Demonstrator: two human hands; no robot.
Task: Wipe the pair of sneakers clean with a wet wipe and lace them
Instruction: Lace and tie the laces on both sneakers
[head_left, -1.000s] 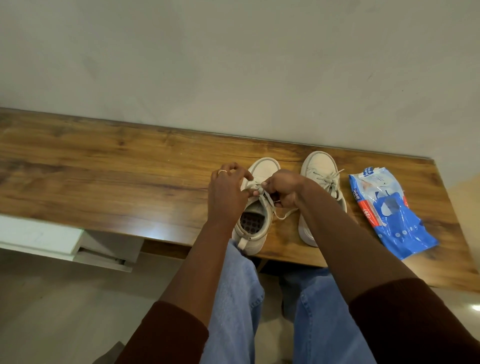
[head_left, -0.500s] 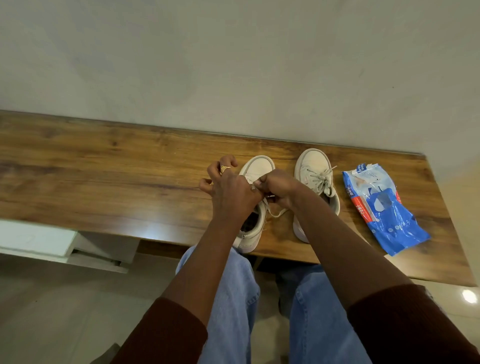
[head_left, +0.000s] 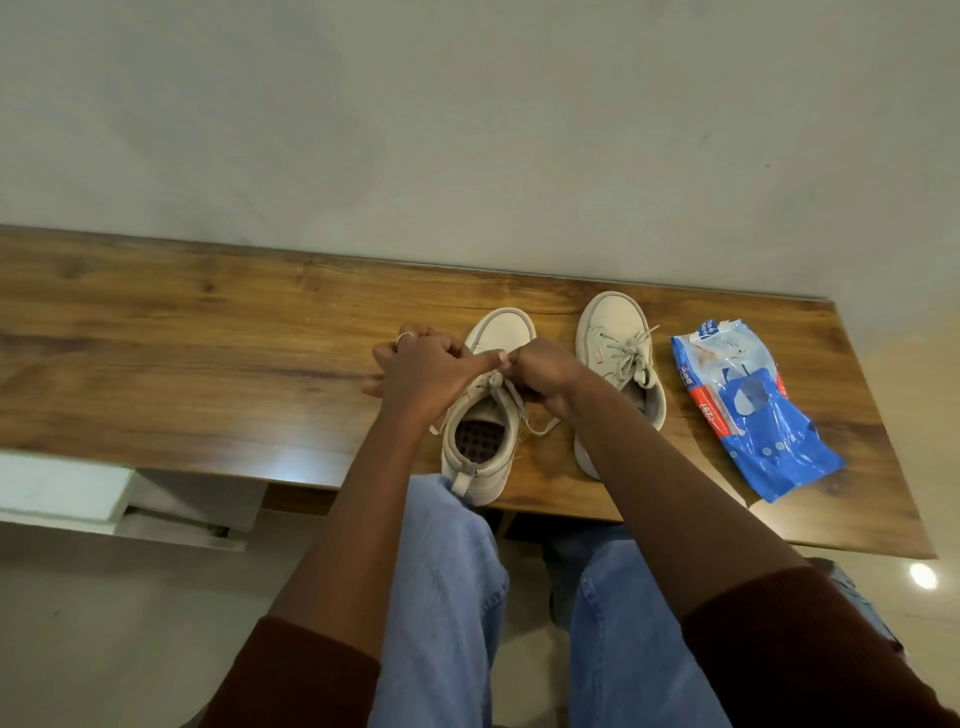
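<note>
Two off-white sneakers stand side by side on the wooden table (head_left: 208, 364), toes toward the wall. Over the left sneaker (head_left: 480, 431) my two hands meet at its laces. My left hand (head_left: 423, 371) pinches one lace strand and my right hand (head_left: 540, 371) pinches the other, just above the tongue. A loose lace loop (head_left: 540, 428) trails onto the table at that shoe's right side. The right sneaker (head_left: 618, 348) sits untouched with its laces tied in a bow; my right forearm hides its heel.
A blue and white wet wipe pack (head_left: 753, 410) lies flat on the table right of the shoes. The wall runs directly behind the table. A white shelf (head_left: 62, 486) sits below the table edge at the left. My jeans-clad knees are under the front edge.
My left hand has shifted left off the shoe opening, so the insole shows again. Both hands still hold the laces, pulled slightly apart. The view has drifted a little.
</note>
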